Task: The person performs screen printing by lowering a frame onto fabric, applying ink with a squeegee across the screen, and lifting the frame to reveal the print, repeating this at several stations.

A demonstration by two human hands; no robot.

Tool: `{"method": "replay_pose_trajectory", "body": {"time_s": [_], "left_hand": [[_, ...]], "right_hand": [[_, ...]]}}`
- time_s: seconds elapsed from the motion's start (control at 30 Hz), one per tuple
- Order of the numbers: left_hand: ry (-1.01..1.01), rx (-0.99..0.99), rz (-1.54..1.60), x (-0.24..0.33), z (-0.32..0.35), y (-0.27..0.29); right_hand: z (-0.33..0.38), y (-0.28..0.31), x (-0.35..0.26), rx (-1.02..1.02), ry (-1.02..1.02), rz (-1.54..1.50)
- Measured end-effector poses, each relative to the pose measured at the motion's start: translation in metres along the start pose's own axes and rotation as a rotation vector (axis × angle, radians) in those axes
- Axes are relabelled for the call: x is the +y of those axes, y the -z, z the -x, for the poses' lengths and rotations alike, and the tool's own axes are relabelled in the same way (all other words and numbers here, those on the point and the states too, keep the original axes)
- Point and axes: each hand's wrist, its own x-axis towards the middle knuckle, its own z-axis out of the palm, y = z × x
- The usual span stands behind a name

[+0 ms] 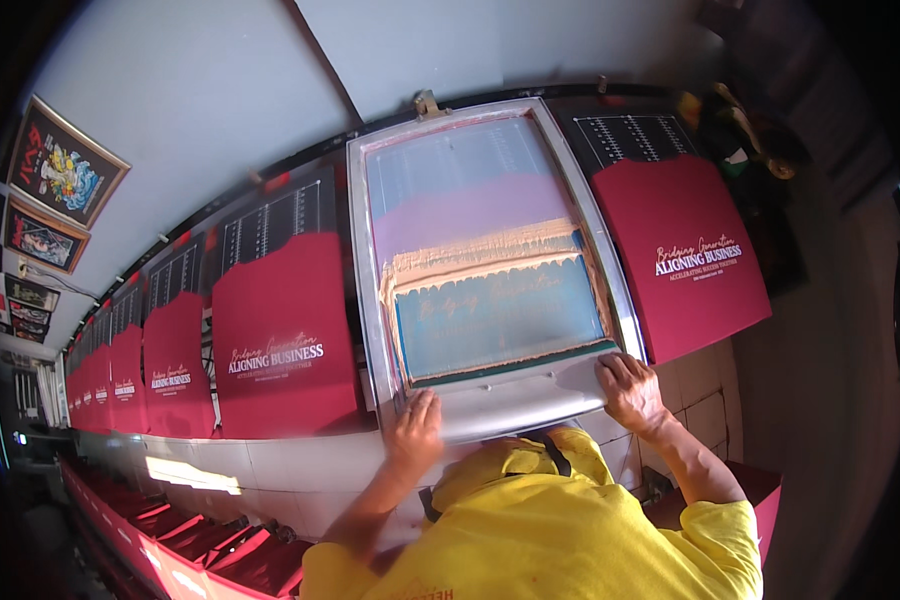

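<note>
A silver-framed printing screen lies over a red garment, which shows pinkish through its mesh. Orange-tan ink makes a ragged band across the mesh, beyond a blue-green stencil area with faint lettering. Along the near end runs a wide silver bar with a dark green strip, which looks like a squeegee. My left hand closes on the frame's near left corner. At the near right corner, my right hand has its fingers curled over the edge. The hands hide exactly where frame and bar meet.
Red printed garments on dark boards stand at the right and in a long row to the left. A metal clamp sits at the screen's far end. More red fabric hangs at lower left. Framed pictures line the wall.
</note>
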Motion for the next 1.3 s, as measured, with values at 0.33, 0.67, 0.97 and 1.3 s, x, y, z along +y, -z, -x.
{"method": "replay_pose_trajectory", "body": {"time_s": [0.33, 0.67, 0.97, 1.3], "left_hand": [[0.010, -0.092, 0.054, -0.082, -0.142, -0.006], [0.057, -0.132, 0.068, -0.056, -0.110, 0.037], [0.087, -0.123, 0.103, 0.010, 0.015, 0.025], [0.113, -0.235, 0.226, 0.028, 0.023, 0.042]], "right_hand": [[-0.135, -0.029, 0.072, -0.007, -0.025, 0.067], [-0.099, 0.006, 0.050, 0.035, 0.007, -0.011], [0.009, 0.002, -0.011, 0.095, 0.072, 0.045], [0.038, -0.004, -0.024, -0.180, -0.085, -0.081]]}}
